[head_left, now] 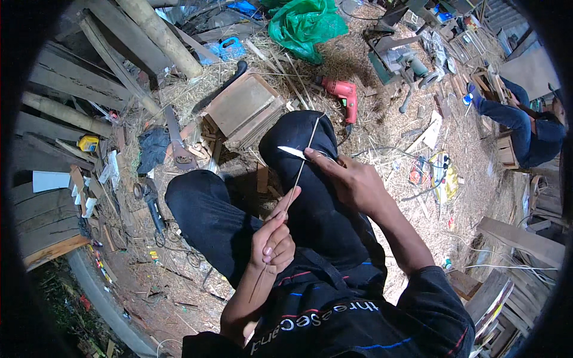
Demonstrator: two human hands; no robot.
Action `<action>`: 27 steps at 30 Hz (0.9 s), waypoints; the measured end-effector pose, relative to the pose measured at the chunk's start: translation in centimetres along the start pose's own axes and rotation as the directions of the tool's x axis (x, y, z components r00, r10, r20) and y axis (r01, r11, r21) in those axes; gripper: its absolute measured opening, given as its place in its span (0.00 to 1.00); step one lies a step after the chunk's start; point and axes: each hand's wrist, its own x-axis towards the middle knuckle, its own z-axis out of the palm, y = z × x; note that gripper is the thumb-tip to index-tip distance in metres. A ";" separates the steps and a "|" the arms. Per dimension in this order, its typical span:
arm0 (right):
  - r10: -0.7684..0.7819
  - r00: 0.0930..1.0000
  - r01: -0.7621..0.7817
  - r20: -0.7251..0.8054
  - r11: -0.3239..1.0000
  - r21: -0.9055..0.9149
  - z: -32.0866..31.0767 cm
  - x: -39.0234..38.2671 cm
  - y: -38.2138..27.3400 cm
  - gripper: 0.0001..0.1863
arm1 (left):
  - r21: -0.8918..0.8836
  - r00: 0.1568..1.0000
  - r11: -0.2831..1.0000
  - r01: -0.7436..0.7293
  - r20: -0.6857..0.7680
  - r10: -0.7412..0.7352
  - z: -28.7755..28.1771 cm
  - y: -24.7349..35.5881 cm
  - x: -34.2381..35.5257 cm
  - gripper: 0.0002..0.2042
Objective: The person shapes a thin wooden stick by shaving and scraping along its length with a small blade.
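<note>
I sit with my legs in dark trousers stretched over a straw-strewn floor. My left hand [273, 238] pinches a long thin stick [304, 159] that runs up and away over my right knee. My right hand [349, 179] grips a knife, its pale blade [292, 152] pointing left and lying against the stick just above my left hand's fingers. The knife's handle is hidden inside my fist.
A red power drill [344, 95] lies beyond my knee, a wooden box [243, 108] to its left, a green plastic bag [304, 24] farther back. Planks and poles [119, 53] pile at the left. Another person in blue [525, 122] sits at the right among wooden frames.
</note>
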 end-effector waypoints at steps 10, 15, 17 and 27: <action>0.045 0.998 -0.044 -0.043 0.999 0.030 0.3 0.1 -0.5 0.38 | -0.021 0.999 0.999 -0.024 -0.037 0.023 -0.5 -0.6 -3.6 0.26; 0.129 0.992 -0.129 0.006 0.990 0.059 -0.1 0.1 -1.7 0.38 | 0.011 0.999 0.999 -0.034 -0.030 0.034 -0.7 -0.8 -4.7 0.27; 0.201 0.969 -0.160 -0.145 0.954 0.253 0.9 0.1 -0.6 0.38 | 0.002 0.999 1.000 -0.018 -0.046 0.018 -0.9 -1.2 -5.8 0.27; -0.011 0.958 0.117 -0.288 0.928 0.354 0.8 -0.4 0.7 0.36 | -0.035 0.999 0.998 -0.048 0.001 0.048 -0.2 -1.1 -0.6 0.25</action>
